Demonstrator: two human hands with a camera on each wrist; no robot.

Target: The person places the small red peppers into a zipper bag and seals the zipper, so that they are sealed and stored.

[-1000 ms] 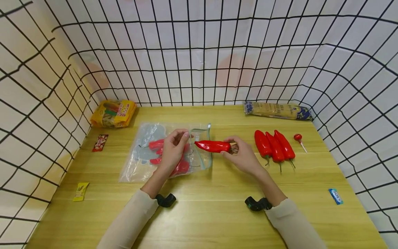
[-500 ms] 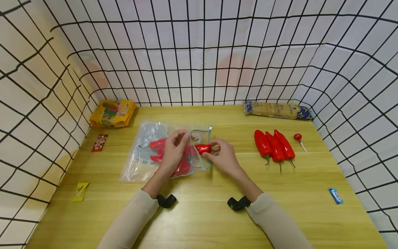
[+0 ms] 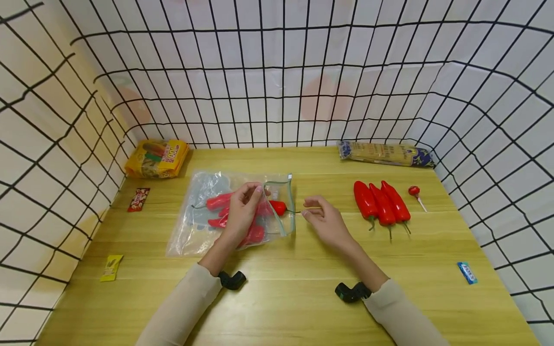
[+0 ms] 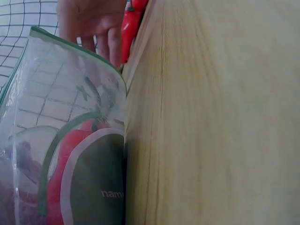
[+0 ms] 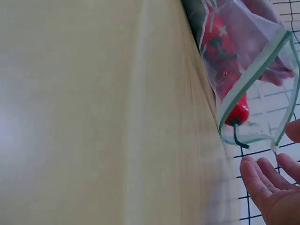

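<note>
A clear zip bag (image 3: 195,240) with a green-edged mouth lies on the table, several red peppers inside. My left hand (image 3: 242,209) pinches the bag's upper layer near the mouth, which gapes toward the right. One red pepper (image 3: 278,207) lies in the mouth, its stem poking out past the edge; the same pepper (image 5: 238,112) shows in the right wrist view. Just right of that stem is my right hand (image 3: 326,221), fingers loosely bent and holding nothing. Further right, three red peppers (image 3: 383,204) lie side by side.
A yellow food packet (image 3: 157,158) stands at the back left, a long noodle pack (image 3: 386,153) at the back right. Small wrapped sweets lie near both sides, and a lollipop (image 3: 414,191) beside the peppers. Black wire grid (image 3: 283,72) walls the back and sides.
My right hand moved left, put the pepper into the bag's mouth, then let go and drew back right. My left hand has kept its pinch on the bag.
</note>
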